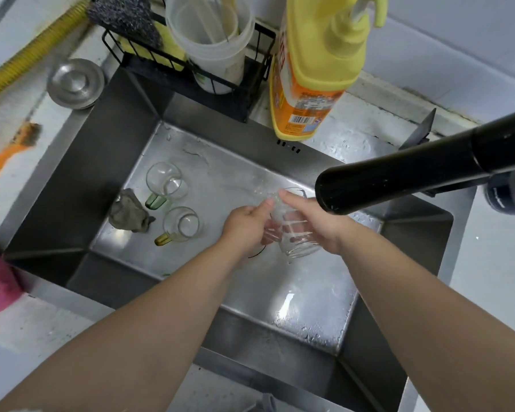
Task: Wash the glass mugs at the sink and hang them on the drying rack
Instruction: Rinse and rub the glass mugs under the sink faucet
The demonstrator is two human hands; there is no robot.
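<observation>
Both your forearms reach in over the near wall of the steel sink (280, 346), so the work stays above the basin and drips fall inside it. Your right hand (315, 224) wraps the clear glass mug (295, 236) from the side, tilted with its mouth toward you, which looks meant to let water run out. Your left hand (247, 224) is against the mug's other side; its fingers show through the glass, so it seems to be rubbing the wall, though the blur makes it hard to say whether it grips or only presses. The mug sits just below the black faucet spout (399, 179), where a stream would land; I can't make out running water.

Further left on the sink floor, two more mugs lie on their sides awaiting their turn: one with a yellow handle (180, 226), one with a green handle (164, 185) beyond it. A grey rag (128, 212) lies just beside them.

At the far rim, a black wire caddy (220, 84) holds a steel scourer (122, 19) and a plastic cup (211, 40), next to the yellow detergent bottle (315, 69). No drying rack is in view.
</observation>
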